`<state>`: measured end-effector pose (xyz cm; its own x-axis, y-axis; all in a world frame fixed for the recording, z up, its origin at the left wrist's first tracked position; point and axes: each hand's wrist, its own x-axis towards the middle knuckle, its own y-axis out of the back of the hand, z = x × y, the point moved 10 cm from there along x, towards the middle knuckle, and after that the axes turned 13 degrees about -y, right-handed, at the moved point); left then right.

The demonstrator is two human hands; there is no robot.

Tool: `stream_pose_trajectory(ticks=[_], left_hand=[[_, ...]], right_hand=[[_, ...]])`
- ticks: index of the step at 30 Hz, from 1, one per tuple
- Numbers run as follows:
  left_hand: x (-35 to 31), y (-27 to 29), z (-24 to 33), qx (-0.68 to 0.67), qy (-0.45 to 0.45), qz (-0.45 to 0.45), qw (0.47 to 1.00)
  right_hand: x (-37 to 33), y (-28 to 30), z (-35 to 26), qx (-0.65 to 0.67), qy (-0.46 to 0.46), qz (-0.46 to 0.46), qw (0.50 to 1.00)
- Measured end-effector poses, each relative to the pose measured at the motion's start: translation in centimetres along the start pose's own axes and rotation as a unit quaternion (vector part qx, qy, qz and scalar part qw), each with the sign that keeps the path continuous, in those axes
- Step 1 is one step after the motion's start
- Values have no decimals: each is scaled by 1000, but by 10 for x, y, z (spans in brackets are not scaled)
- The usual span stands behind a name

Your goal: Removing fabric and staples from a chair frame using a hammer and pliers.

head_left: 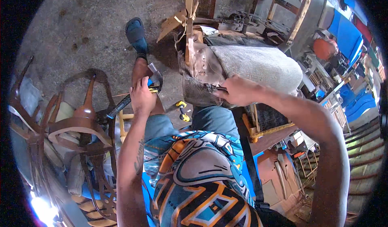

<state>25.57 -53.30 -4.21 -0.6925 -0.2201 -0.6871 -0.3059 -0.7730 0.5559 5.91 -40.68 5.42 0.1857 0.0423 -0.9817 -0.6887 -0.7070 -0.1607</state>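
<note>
Patterned shirt (198, 178) fills the space closest to me; left of it, my left hand (141, 97) wraps round a hammer (122, 103). Dark cloth (197, 90) hangs just ahead, its edge seemingly pinched in my right hand (239, 90). Pale lining (204, 62) above it lies exposed, so this end looks unfinished; rightward, woven cover (260, 65) already lies rounded over.

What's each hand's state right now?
Left hand: closed, holding a hammer.
Right hand: fingers curled at the padded roll's end; what, if anything, it holds can't be told.
</note>
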Motion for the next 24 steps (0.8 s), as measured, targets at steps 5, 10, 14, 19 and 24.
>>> stream_pose_trajectory(ticks=[5,10,14,19,24], left_hand=[[-3,3,5,1,-13,-4,1000],[5,3,12,11,8,-21,1000],[7,-3,21,8,4,-29,1000],[3,-4,10,32,-13,-2,999],[2,4,21,-2,-53,21,998]], right_hand=[[0,-33,21,263,-38,-59,962],[10,-76,29,493,-45,-133,858],[28,-127,-1,803,0,-61,593],[14,-104,-14,722,8,-11,692],[-39,-23,34,138,49,202,968]])
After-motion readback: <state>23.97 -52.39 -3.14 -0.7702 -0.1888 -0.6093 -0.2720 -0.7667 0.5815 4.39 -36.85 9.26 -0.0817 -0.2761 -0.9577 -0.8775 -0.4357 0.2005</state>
